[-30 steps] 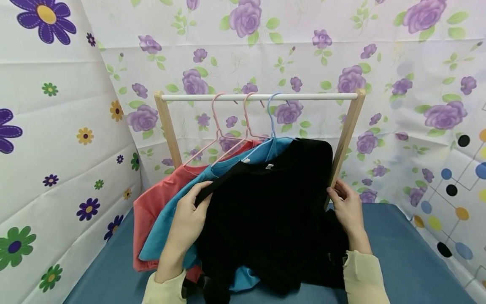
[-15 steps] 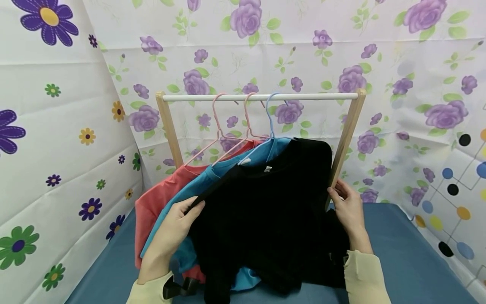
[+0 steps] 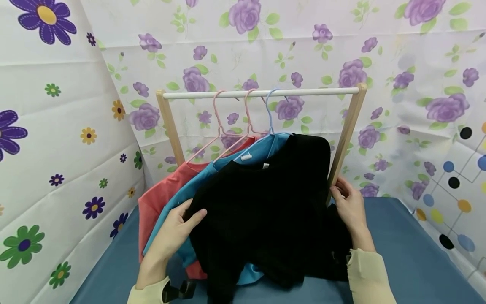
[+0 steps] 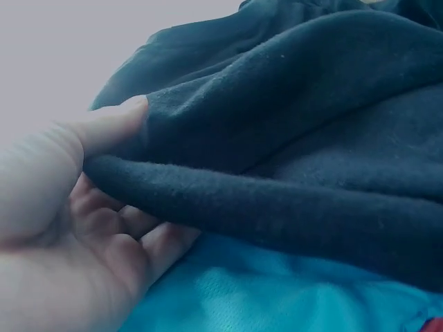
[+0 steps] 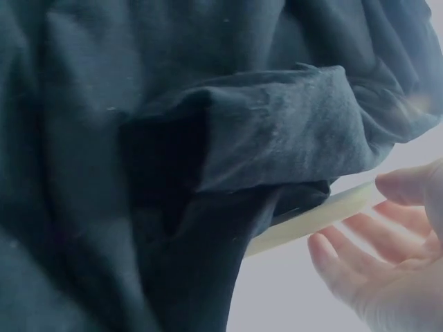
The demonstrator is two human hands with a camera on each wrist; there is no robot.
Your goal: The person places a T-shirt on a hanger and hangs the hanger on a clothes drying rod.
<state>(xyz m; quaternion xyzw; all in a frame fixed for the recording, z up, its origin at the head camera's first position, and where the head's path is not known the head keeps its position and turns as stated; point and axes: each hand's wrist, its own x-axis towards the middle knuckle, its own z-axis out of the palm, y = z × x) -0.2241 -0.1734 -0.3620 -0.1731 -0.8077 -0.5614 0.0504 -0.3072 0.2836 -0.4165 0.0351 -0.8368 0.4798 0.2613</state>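
A black long-sleeved top (image 3: 262, 211) hangs in front on a light blue hanger (image 3: 270, 114). My left hand (image 3: 176, 228) holds its left shoulder edge, thumb on the front and fingers behind; the left wrist view shows the folded black cloth lying between thumb and fingers (image 4: 163, 245). At the right, my right hand (image 3: 349, 207) grips the wooden post (image 3: 343, 143) of the clothes rack, beside the top's other shoulder. In the right wrist view the post passes between thumb and fingers, with a gathered black sleeve (image 5: 284, 131) close by.
Behind the black top hang a blue shirt (image 3: 182, 194) and a coral shirt (image 3: 157, 198), the latter on a pink hanger (image 3: 217, 112). The white rail (image 3: 315, 91) spans two wooden posts. The rack stands on a blue-covered table (image 3: 398, 245), with patterned cloth walls around.
My left hand has moved left and down, drawing the top's shoulder outward, and its thumb now lies flatter over the cloth. My right hand stays at the post. The view has tilted slightly.
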